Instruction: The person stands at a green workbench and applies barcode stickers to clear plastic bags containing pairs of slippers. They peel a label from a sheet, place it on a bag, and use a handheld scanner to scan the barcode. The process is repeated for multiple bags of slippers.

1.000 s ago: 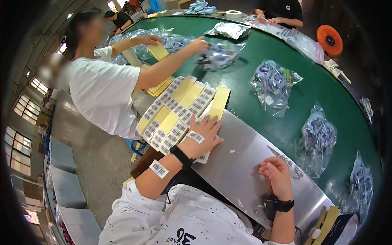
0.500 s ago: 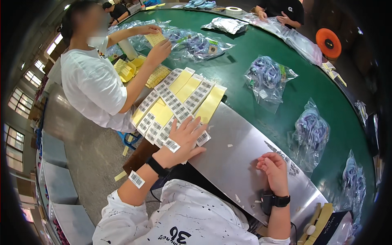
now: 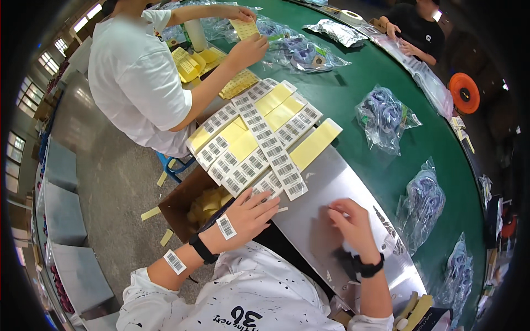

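Note:
Strips of white barcode stickers on yellow backing paper [image 3: 243, 144] lie overlapped at the near end of the table. My left hand [image 3: 243, 216] is over their near edge, palm down with fingers stretched out, holding nothing visible. One barcode sticker [image 3: 226, 227] clings to the back of that hand, and another sticker [image 3: 174, 262] to the forearm above the black wristband. My right hand [image 3: 351, 225] hovers over the bare metal plate [image 3: 309, 220], its fingers loosely bent and slightly blurred. Nothing shows between its thumb and fingers.
Clear bags of bluish-purple items, such as this bag [image 3: 386, 118], lie along the green table [image 3: 342, 83]. At left a co-worker [image 3: 138, 83] holds a yellow sheet. Another person [image 3: 417, 33] stands across the table. Below the strips is a brown box [image 3: 179, 207] with yellow paper.
The view has shifted, so the table sits differently in the picture. My left hand has drawn back to the strips' near edge, uncovering more of them. My right hand has come nearer to the left.

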`<state>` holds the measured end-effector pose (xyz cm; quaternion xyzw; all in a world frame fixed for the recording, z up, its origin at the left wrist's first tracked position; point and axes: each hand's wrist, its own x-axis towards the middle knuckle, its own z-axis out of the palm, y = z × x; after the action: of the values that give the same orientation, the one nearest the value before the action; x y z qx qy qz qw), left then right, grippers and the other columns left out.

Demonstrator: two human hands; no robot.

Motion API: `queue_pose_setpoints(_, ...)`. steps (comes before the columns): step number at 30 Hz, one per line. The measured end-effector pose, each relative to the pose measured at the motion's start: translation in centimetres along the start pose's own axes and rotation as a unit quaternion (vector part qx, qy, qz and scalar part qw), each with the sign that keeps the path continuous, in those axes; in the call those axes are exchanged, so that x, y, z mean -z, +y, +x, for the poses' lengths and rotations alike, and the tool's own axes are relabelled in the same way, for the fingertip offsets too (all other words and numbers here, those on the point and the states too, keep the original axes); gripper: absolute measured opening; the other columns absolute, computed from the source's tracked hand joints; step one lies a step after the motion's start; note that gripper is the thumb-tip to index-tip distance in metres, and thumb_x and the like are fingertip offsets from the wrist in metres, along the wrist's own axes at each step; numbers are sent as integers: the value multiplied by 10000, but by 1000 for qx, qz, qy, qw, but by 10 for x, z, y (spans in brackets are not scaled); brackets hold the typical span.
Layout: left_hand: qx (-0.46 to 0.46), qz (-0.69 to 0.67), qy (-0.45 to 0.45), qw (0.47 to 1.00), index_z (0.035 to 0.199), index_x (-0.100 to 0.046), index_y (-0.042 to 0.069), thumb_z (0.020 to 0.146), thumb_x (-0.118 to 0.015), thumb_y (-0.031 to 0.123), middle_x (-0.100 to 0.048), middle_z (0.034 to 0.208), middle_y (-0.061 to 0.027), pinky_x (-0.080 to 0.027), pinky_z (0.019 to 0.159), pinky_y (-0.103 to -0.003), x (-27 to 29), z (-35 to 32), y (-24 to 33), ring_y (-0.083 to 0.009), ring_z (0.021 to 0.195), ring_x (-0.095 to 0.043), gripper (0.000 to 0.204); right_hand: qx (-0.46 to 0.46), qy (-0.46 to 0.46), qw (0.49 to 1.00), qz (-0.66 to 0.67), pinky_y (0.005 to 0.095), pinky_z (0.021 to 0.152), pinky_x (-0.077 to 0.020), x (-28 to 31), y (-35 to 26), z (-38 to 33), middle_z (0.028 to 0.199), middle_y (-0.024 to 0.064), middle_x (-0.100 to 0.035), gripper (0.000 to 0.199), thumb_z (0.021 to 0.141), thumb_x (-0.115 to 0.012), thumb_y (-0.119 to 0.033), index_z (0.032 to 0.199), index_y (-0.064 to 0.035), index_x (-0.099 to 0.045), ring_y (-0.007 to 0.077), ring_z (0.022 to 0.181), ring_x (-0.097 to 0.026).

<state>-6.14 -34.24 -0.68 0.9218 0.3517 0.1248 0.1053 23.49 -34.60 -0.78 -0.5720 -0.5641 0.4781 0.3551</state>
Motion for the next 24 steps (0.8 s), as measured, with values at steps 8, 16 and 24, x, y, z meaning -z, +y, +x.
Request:
queue_pose_setpoints(8, 54, -49, 18, 997, 1268, -492, -24, 734, -725, 118, -431, 1398, -162, -353, 1064, -450, -7, -3, -4, -301, 1304, -413, 600, 132, 63, 923, -355, 410, 652, -507, -91, -50, 72, 904, 168, -592, 487, 749, -733, -253, 1108, 6, -528, 323, 791, -618)
queue_pose_setpoints(16, 103, -27, 6, 994, 1298, -455, -54, 738, -716, 137, -395, 1419, -184, -311, 1085, -438, -10, -7, 10, -314, 1328, -376, 647, -24, -34, 963, -267, 385, 639, -501, -82, -37, 74, 806, 166, -637, 328, 772, -707, -209, 979, 25, -611, 281, 746, -642)
queue_pose_setpoints(24, 94, -19, 32, 995, 1191, -528, -58, 723, -714, 55, -497, 1277, -208, -394, 976, -441, 14, 5, 16, -382, 1170, -477, 516, -136, -70, 945, 290, 202, 694, -485, -16, -26, 8, 955, -1, -669, 266, 945, -572, -179, 1110, 17, -641, 33, 769, -592)
